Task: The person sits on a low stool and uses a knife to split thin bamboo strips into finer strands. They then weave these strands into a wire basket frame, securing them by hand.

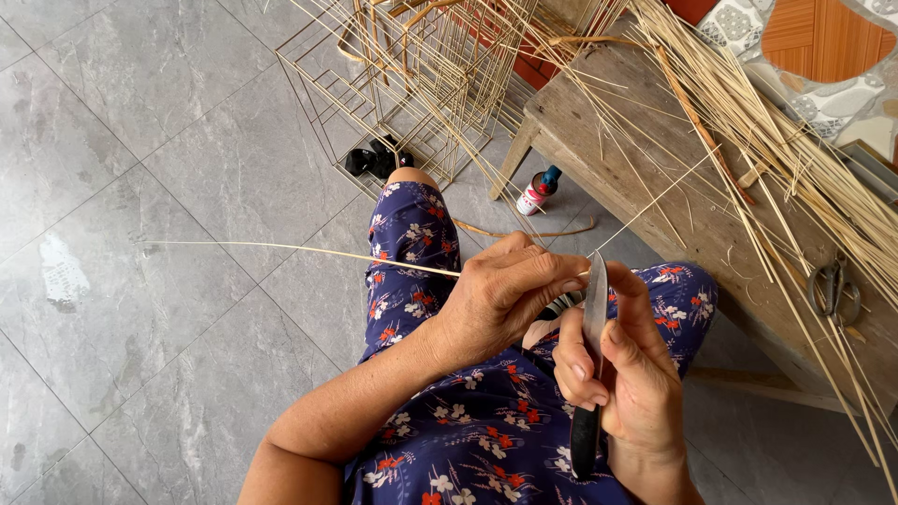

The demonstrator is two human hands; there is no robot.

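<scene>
My left hand [510,295] pinches a long thin bamboo strip [281,249] that runs far out to the left over the floor and continues up right towards the bench. My right hand [627,374] grips a knife [593,318] with a black handle, blade pointing up. The blade edge meets the strip right at my left fingertips. Both hands work above my lap, covered in blue flowered cloth [468,411].
A worn wooden bench [645,150] at right carries a heap of bamboo strips [776,140] and scissors [832,290]. A wire-like bamboo frame [412,84] stands on the grey tiled floor [140,140], with a small bottle [536,192] under the bench edge.
</scene>
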